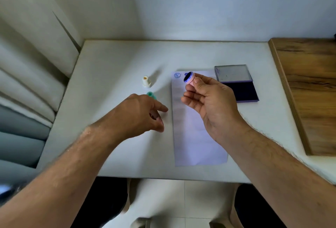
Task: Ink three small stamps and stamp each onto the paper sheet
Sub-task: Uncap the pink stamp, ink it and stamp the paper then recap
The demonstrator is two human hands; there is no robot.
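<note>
My right hand (211,104) holds a small pink stamp (189,78) between thumb and fingers above the top of the paper sheet (196,136); its inked dark blue face is tilted to the left. A blue round print (177,75) sits at the sheet's top left corner, with a second mark beside it partly hidden by the stamp. My left hand (143,115) hovers left of the sheet, fingers loosely curled, holding nothing. A green stamp (151,95) lies just beyond its knuckles, and a white stamp (146,81) stands farther back. The open ink pad (240,89) lies right of the sheet.
The white table (109,64) meets a wall at the back. A wooden surface (309,85) borders it on the right. Cushions (27,85) lie along the left edge. My legs and the tiled floor show below the near edge.
</note>
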